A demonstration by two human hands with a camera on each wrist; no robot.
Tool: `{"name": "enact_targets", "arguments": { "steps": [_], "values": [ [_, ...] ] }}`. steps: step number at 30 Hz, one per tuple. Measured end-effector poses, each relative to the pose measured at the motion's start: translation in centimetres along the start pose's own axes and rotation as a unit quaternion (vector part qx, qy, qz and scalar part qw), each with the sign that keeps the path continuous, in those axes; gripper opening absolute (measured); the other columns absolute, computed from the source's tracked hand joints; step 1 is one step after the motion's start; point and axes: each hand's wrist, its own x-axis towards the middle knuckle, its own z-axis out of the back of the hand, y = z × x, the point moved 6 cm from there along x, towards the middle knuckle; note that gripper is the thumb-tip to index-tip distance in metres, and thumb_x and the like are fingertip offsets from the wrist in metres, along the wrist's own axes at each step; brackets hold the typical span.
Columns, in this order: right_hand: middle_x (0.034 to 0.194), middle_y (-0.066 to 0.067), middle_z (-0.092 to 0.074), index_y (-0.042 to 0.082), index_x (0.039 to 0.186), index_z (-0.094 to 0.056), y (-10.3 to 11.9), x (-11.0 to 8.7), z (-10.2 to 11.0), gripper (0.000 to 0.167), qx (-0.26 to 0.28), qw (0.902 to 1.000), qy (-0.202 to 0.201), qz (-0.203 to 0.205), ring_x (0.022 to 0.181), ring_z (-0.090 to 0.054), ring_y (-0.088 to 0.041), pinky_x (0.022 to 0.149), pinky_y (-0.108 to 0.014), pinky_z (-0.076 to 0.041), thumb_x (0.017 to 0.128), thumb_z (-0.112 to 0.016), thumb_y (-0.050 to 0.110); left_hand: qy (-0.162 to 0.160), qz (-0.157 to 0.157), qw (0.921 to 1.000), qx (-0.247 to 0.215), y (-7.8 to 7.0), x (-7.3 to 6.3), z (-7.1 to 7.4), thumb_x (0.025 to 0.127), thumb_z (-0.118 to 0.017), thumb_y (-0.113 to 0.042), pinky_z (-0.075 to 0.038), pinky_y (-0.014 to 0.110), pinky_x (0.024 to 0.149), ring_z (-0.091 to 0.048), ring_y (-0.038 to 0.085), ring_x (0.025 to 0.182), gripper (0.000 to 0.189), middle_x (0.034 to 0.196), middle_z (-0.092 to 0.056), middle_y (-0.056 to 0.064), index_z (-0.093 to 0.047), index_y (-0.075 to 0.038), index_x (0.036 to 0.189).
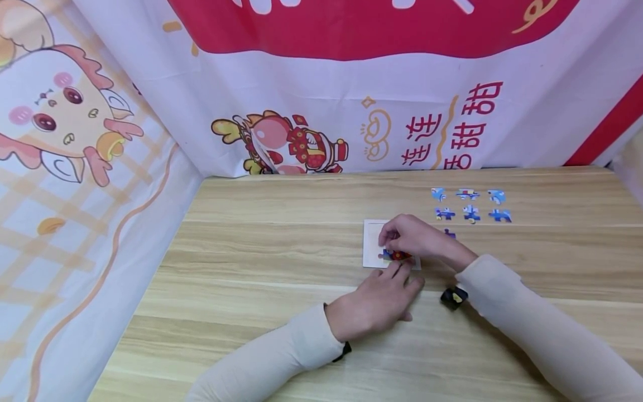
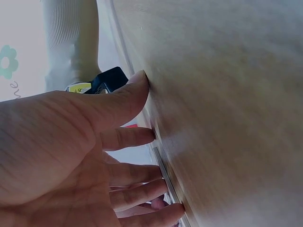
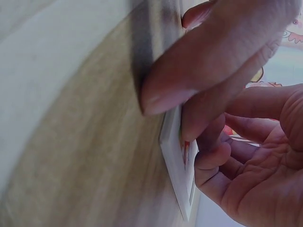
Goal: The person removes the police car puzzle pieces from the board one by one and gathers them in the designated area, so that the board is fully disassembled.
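Note:
A small white puzzle tray [image 1: 368, 257] lies on the table under both hands. Inside, along its near side, are dark blue and red puzzle pieces [image 1: 400, 255]. My right hand [image 1: 419, 239] reaches over the tray from the right, fingers bent downward. Its thumb and fingertips pinch at a blue jigsaw piece [image 1: 386, 253], mostly covered by the hand. My left hand [image 1: 379, 298] lies in front of the tray, its fingers extended onto the near edge. In the left wrist view those fingers [image 2: 137, 175] look spread and nearly straight. Close up, the right hand's curled fingers [image 3: 213, 161] meet the tray.
Loose blue jigsaw pieces [image 1: 471, 213] lie in rows beyond the right forearm; one more piece [image 1: 449, 234] is partly hidden by it. A black object with a yellow mark [image 1: 454, 298] is beside the right sleeve. Printed cloth [image 1: 301, 111] hangs behind the wooden table [image 1: 251, 240].

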Motion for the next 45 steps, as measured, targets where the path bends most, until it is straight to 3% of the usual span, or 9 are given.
{"name": "enact_targets", "arguments": {
  "steps": [16,22,33,45],
  "values": [
    [0.094,-0.008,-0.074,0.004,0.095,-0.077,0.2,0.0,-0.2,0.021,0.003,0.9998,0.018,-0.004,0.081,-0.062,-0.018,0.075,-0.029,-0.050,0.100,-0.058,-0.003,-0.005,-0.005,1.0000,-0.001,0.1,-0.1,0.2,0.102,-0.060,-0.052,-0.053,0.035,0.107,-0.038,0.022,0.151,0.065,0.167,-0.036,0.009,-0.042,-0.021,0.156],
    [0.087,-0.006,-0.069,0.006,0.097,-0.077,-0.1,-0.2,0.0,0.021,0.010,0.9997,0.017,0.011,0.078,-0.059,-0.018,0.074,-0.031,-0.048,0.100,-0.059,-0.004,-0.004,-0.003,1.0000,0.004,0.1,-0.1,0.1,0.102,-0.060,-0.053,-0.053,0.035,0.107,-0.037,0.022,0.151,0.064,0.167,-0.036,0.008,-0.043,-0.021,0.155],
    [0.081,-0.006,-0.063,0.009,0.101,-0.077,-0.7,-0.9,0.1,0.024,0.060,0.9976,0.030,0.018,0.074,-0.056,-0.020,0.068,-0.029,-0.047,0.096,-0.059,-0.006,0.008,-0.001,1.0000,-0.003,0.2,-0.1,0.2,0.102,-0.059,-0.053,-0.048,0.036,0.112,-0.034,0.021,0.153,0.066,0.168,-0.034,0.006,-0.041,-0.023,0.158],
    [0.093,-0.007,-0.067,0.013,0.106,-0.079,-1.4,-1.2,0.3,0.032,0.080,0.9964,0.028,-0.005,0.090,-0.058,-0.024,0.083,-0.035,-0.049,0.098,-0.055,-0.006,0.008,-0.011,0.9999,-0.008,0.2,0.0,0.0,0.103,-0.057,-0.053,-0.051,0.037,0.111,-0.034,0.023,0.155,0.068,0.170,-0.031,0.009,-0.039,-0.021,0.161]
  ]
}}
